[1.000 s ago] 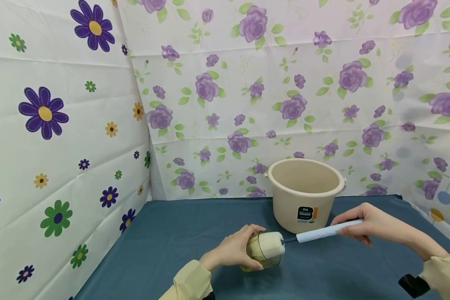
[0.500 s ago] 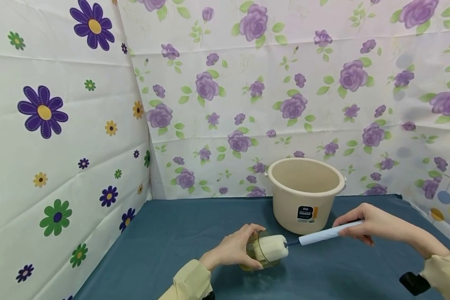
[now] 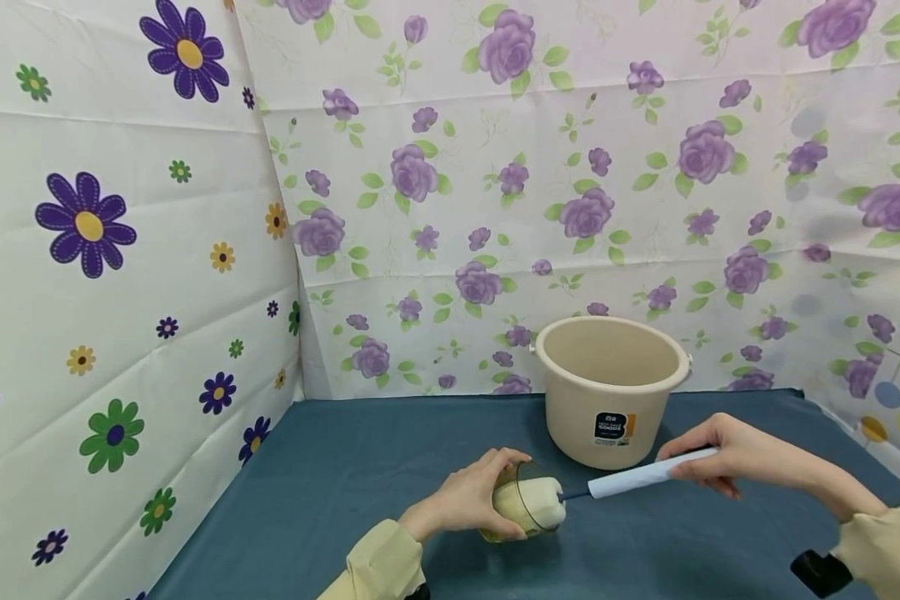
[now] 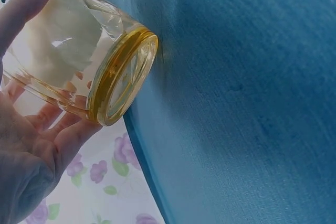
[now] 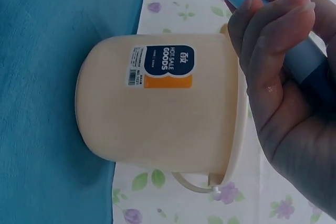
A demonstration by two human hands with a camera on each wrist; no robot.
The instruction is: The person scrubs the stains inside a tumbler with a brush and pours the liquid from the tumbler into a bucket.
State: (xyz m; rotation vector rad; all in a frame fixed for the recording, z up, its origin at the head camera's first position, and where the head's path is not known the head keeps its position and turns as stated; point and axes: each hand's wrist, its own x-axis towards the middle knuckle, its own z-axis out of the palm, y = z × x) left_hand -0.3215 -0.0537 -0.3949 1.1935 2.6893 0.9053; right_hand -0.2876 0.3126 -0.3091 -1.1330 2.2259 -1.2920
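Tipped on its side above the cloth, a transparent amber glass cup (image 3: 507,510) is gripped by my left hand (image 3: 465,498), thumb and fingers around its wall. In the left wrist view the glass cup (image 4: 58,45) shows its thick yellowish base, with the left hand (image 4: 31,129) around it. The white sponge head of a cup brush (image 3: 543,502) sits partly inside the cup's mouth. My right hand (image 3: 742,457) holds the brush's pale blue handle (image 3: 637,477); in the right wrist view the fingers of the right hand (image 5: 283,72) curl around that handle.
A beige bucket (image 3: 607,417) with a label stands behind the brush, near the back edge of the dark blue cloth (image 3: 375,450). Flowered sheets (image 3: 420,250) hang at the back and left.
The brush's sponge head slid slightly out of the cup, then moved back deeper and lower in it. My right hand shifted a little left with the handle; the left hand kept its grip.
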